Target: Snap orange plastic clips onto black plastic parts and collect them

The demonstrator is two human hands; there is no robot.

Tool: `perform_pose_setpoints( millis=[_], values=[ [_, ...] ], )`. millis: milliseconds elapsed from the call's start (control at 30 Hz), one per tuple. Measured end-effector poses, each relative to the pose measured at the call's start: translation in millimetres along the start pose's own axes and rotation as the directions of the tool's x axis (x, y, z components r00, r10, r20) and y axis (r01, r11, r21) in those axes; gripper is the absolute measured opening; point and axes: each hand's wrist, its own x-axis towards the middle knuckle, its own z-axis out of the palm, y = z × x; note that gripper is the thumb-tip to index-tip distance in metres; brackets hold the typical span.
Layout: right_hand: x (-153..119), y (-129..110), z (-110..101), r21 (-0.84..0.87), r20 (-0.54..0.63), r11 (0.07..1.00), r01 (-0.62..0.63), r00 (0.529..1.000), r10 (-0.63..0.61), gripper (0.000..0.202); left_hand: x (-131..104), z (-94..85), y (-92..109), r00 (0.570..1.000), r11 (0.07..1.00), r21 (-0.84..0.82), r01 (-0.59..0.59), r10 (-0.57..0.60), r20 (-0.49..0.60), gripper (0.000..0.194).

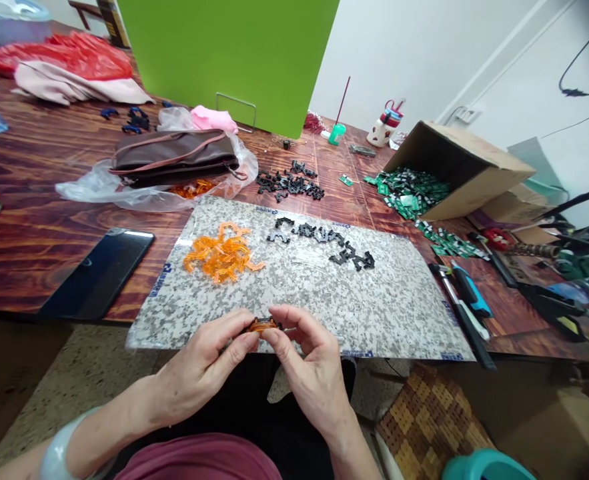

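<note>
Lettering (160, 280) on the left edge of the speckled board (384, 307) is hard to read; left grip (197, 363) and right grip (314, 363) pinch a black-and-orange piece (263, 325) above the near edge, partly covering it; rightward, the cardboard box (479, 148) is dark inside.

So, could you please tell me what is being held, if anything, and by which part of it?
A small orange-and-black piece, held by its ends: the left grip pinches one end, the right grip the other.
</note>
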Motion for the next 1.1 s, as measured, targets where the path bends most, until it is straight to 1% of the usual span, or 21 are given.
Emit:
perform_pose_setpoints(
  millis=[100, 233, 433, 600, 667, 700, 733, 800, 867, 933, 1000, 1100],
  values=[
    [-1.6, -1.4, -2.0, 0.02, 0.037, 1.0, -0.007, 0.999, 0.006, 0.01, 1.1, -3.7, 1.7, 0.979, 0.967, 0.177, -0.184, 0.166, 0.115, 0.023],
    [-5.6, -4.3, -2.5, -0.006, 0.032, 0.999, 0.049, 0.998, -0.049, 0.005, 1.3, -7.0, -0.8, 0.943, 0.914, 0.246, -0.321, 0.285, 0.173, 0.021],
    [-8.2, -4.2, -2.2, -0.075, 0.012, 0.98, 0.183, 0.983, -0.182, 0.004, 1.3, -7.6, -8.9, 0.908, 0.881, 0.244, -0.405, 0.356, 0.221, 0.026],
    [-4.9, 4.4, -3.2, -0.015, -0.001, 0.976, 0.219, 0.976, -0.219, 0.004, 6.1, -7.6, -10.5, 0.912, 0.877, 0.267, -0.4, 0.35, 0.215, 0.026],
    [-3.3, 6.9, -5.2, -0.016, 0.007, 0.977, 0.211, 0.977, -0.211, 0.007, 8.2, -6.9, -7.6, 0.929, 0.896, 0.263, -0.357, 0.312, 0.2, 0.025],
    [-2.8, 7.7, -6.5, -0.019, 0.012, 0.979, 0.202, 0.979, -0.202, 0.01, 8.9, -6.3, -5.5, 0.942, 0.916, 0.248, -0.316, 0.273, 0.193, 0.025],
    [-2.4, 8.4, -7.8, -0.02, 0.018, 0.982, 0.186, 0.983, -0.185, 0.013, 9.3, -5.6, -3.2, 0.959, 0.942, 0.219, -0.255, 0.217, 0.184, 0.026],
    [-2.2, 9.8, -10.3, -0.005, 0.028, 0.991, 0.136, 0.99, -0.136, 0.022, 9.5, -3.8, 1.3, 0.983, 0.991, 0.098, -0.088, 0.071, 0.171, 0.031],
    [-2.3, 11.6, -12.0, 0.026, 0.037, 0.997, 0.077, 0.996, -0.078, 0.029, 9.7, -1.8, 4.5, 0.98, 0.993, -0.073, 0.089, -0.074, 0.187, 0.036],
    [-2.1, 13.3, -13.0, 0.05, 0.05, 0.998, 0.044, 0.998, -0.047, 0.033, 11.0, 0.2, 5.8, 0.962, 0.954, -0.213, 0.213, -0.167, 0.217, 0.041],
    [-1.5, 14.1, -13.7, 0.043, 0.052, 0.997, 0.065, 0.996, -0.068, 0.032, 13.3, 1.7, 5.8, 0.948, 0.919, -0.28, 0.278, -0.216, 0.233, 0.044],
    [-0.4, 13.1, -14.8, -0.023, 0.056, 0.989, 0.148, 0.988, -0.147, 0.032, 16.9, 3.4, 4.8, 0.942, 0.894, -0.319, 0.316, -0.254, 0.22, 0.048]
  ],
)
